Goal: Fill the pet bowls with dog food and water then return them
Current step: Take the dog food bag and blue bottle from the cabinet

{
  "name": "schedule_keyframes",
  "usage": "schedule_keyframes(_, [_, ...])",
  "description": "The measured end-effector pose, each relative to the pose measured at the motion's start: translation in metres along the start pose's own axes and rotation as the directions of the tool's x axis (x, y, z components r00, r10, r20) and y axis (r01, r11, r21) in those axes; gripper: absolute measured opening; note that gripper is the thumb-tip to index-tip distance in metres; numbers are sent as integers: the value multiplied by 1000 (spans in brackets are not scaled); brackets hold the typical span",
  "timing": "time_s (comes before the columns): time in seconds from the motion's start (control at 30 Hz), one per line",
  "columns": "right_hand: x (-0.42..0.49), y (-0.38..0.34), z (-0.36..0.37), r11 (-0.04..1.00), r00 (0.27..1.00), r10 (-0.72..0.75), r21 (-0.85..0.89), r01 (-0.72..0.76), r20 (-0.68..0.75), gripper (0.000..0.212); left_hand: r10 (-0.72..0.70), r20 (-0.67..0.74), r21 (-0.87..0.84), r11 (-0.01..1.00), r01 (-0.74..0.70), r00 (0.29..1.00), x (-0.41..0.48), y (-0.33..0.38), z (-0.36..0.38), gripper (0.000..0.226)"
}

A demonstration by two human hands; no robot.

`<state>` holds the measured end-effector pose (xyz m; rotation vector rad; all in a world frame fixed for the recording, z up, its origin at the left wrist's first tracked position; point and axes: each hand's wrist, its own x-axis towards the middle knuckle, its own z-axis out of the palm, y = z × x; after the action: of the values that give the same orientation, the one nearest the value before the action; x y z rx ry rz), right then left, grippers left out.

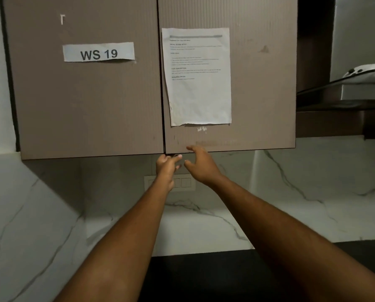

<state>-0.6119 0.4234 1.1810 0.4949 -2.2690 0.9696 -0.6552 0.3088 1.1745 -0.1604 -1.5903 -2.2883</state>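
A brown wall cabinet fills the upper view, both doors closed. Its left door [88,101] carries a "WS 19" label [98,52]; its right door [258,94] carries a printed sheet [198,77]. My left hand [167,166] reaches up under the seam between the doors, fingers curled against the bottom edge of the left door. My right hand [200,164] is just beside it, fingers apart, fingertips touching the bottom edge of the right door. No pet bowls, dog food or water are in view.
A white marble backsplash [302,192] with a switch plate [185,183] lies behind my hands. A dark countertop [204,277] runs along the bottom. A range hood [356,83] juts out at the upper right.
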Motion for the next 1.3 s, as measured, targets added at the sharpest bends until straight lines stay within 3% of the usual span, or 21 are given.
schedule_keyframes(0.07, [0, -4, 3, 1000, 1000, 1, -23, -1, 0, 57, -44, 22, -139, 989, 46, 999, 3, -2, -3, 74])
schedule_keyframes(0.23, [-6, -12, 10, 997, 998, -15, -70, 10, -68, 59, -82, 16, -256, 963, 83, 997, -4, -1, -4, 45])
schedule_keyframes(0.43, [-20, -33, 3, 987, 971, -101, -146, 70, -216, 67, -87, 73, -384, 917, 109, 993, -26, 0, -7, 64])
schedule_keyframes(0.6, [-33, -52, -17, 991, 941, -111, -112, 78, -319, 72, 8, 12, -343, 939, -3, 1000, -63, 12, 0, 46])
schedule_keyframes(0.87, [-88, -64, -58, 986, 940, -164, -13, 168, -299, 78, 173, -47, -326, 928, -179, 984, -152, 30, 28, 19])
schedule_keyframes(1.1, [-144, -68, -115, 976, 923, -154, 89, 197, -354, 80, 239, -51, -278, 929, -244, 970, -238, 38, 71, 22])
schedule_keyframes(1.3, [-189, -51, -179, 930, 861, -90, 266, 252, -500, 69, 325, 91, -88, 944, -317, 941, -300, 34, 122, 35])
